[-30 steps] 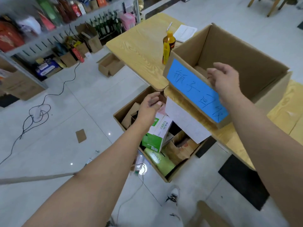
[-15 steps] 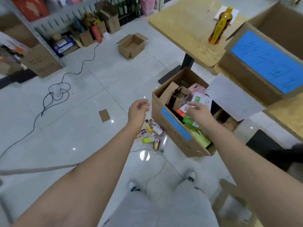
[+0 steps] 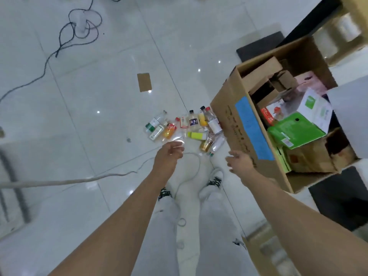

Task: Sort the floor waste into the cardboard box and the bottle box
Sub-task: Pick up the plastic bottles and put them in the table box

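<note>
While the plastic bottles (image 3: pixel 191 128) lie heaped on the white tile floor (image 3: pixel 99 100), right against the side wall of the filled cardboard box (image 3: pixel 227 116), both hands hover near them. The left hand (image 3: pixel 169 154) is loosely curled and empty. The right hand (image 3: pixel 240 162), fingers relaxed and apart, holds nothing, just beside the box's blue label (image 3: pixel 251 126). A flat cardboard scrap (image 3: pixel 144 82) lies farther out, with a black cable (image 3: pixel 65 34) beyond it.

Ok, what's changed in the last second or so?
The right hand left the bottle box on the table, passed over the cardboard box and dropped beside its front wall. The left hand came down toward the bottles on the floor. Both hold nothing. Bottles, cardboard box and cardboard scrap stayed put.
</note>
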